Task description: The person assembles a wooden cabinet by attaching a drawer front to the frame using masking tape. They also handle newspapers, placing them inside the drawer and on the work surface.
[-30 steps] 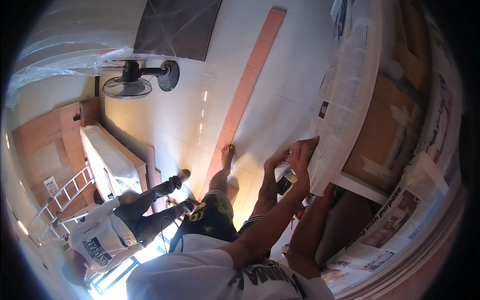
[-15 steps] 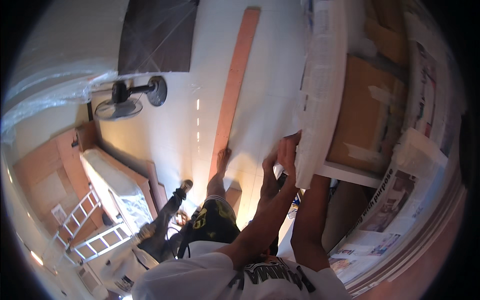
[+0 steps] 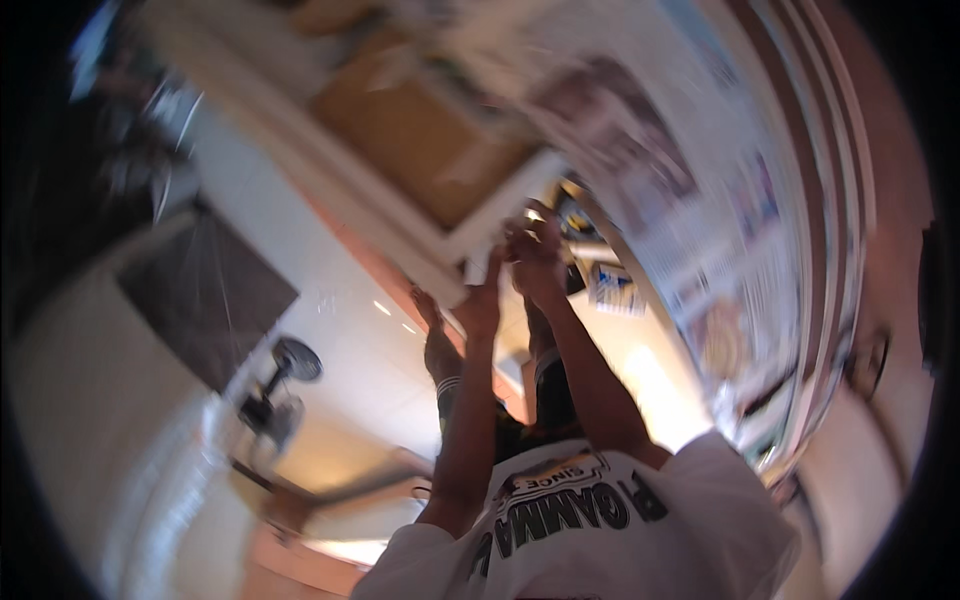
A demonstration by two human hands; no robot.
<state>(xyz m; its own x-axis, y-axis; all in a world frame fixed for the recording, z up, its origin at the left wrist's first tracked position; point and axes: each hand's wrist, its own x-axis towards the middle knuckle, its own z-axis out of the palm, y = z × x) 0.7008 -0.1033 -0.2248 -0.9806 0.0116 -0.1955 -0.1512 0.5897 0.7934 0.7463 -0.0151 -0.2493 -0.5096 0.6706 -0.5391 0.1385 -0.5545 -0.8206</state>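
Observation:
My left hand (image 3: 480, 305) is at the near corner of a white-edged wooden frame (image 3: 440, 250), its visible fingers apart and reaching up beside the edge. Whether it presses on the frame is hard to make out. Close by on the right, my right hand (image 3: 536, 262) is raised at the frame's end, fingers bent and smeared by motion. Anything between those fingers is too blurred to name. A brown cardboard-like panel (image 3: 420, 130) with pale tape patches lies within the frame.
Newspaper sheets (image 3: 640, 190) cover the surface on the right. A standing fan (image 3: 275, 395) and a dark flat sheet (image 3: 208, 290) are on the left, near clear plastic wrapping (image 3: 180, 490). A reddish plank (image 3: 345, 235) lies on the floor beyond my feet.
My view has swung to the right, so the frame now lies across the top middle. My right hand, hidden under the frame before, has come into sight beside my left.

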